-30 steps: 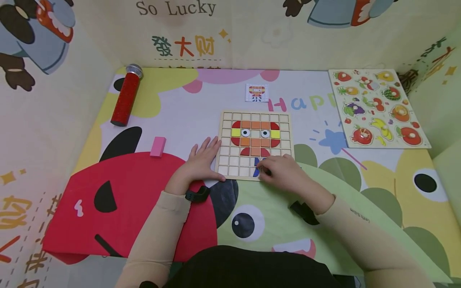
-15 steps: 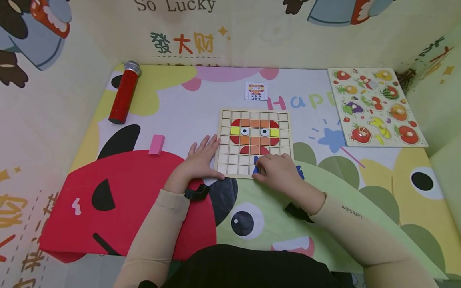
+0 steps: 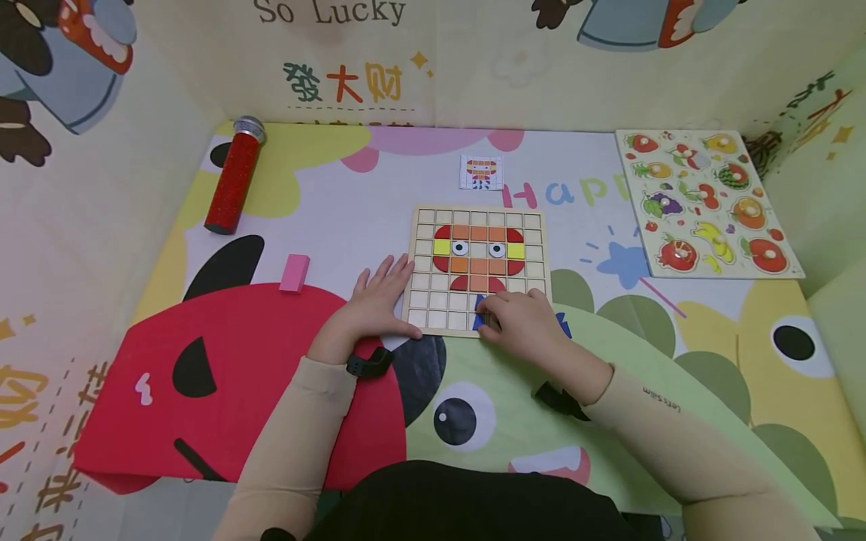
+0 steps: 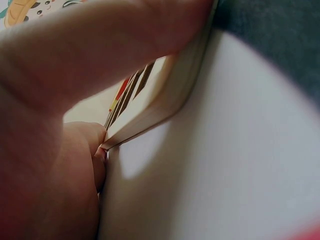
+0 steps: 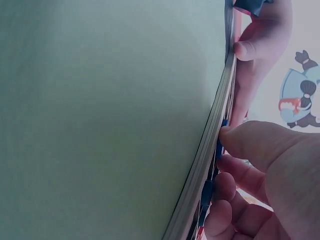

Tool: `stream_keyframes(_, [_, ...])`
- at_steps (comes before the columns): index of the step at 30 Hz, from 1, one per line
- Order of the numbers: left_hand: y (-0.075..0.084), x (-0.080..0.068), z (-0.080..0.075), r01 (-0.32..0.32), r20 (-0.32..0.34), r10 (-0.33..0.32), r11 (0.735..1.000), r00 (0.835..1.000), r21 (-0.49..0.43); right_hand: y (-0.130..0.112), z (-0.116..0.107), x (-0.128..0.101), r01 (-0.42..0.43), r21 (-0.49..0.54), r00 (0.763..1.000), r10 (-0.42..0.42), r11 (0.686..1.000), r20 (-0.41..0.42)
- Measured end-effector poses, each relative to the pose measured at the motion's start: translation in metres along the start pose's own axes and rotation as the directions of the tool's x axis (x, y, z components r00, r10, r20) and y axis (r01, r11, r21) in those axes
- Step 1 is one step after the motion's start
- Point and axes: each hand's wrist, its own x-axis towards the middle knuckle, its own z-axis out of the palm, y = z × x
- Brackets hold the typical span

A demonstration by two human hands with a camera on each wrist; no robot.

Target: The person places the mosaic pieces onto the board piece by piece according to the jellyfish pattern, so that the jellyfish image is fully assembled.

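Observation:
A wooden grid board (image 3: 438, 300) lies on the table, with red, orange, yellow and eye-patterned tiles (image 3: 479, 248) forming a face in its squares. My left hand (image 3: 375, 304) rests at the board's left edge, fingers spread and thumb at the near corner; the left wrist view shows the thumb along the board's side. Over the lower right part of the board, my right hand (image 3: 524, 323) pinches a blue tile (image 5: 220, 145) between thumb and finger. Part of that tile is hidden. Another blue tile (image 5: 206, 192) shows under the curled fingers. Blue pieces (image 3: 563, 324) lie right of the board.
A small pattern card (image 3: 481, 173) lies behind the board. At the back right is a fruit puzzle board (image 3: 710, 203). A red microphone (image 3: 233, 180) lies at the back left, and a pink block (image 3: 294, 273) sits left of the left hand.
My right hand has shifted slightly left over the blue tiles, uncovering blue pieces right of the board. Over the last half second it barely moves. The left hand stays at the board's edge.

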Motion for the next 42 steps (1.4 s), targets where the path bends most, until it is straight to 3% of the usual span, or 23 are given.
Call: stream_keyframes(42, [-0.0005, 0.0015, -0.0037, 0.007, 0.014, -0.007, 1.000, 1.000, -0.013, -0.0026, 0.0002, 0.0040, 0.005, -0.064, 1.000, -0.004, 0.998, 0.004])
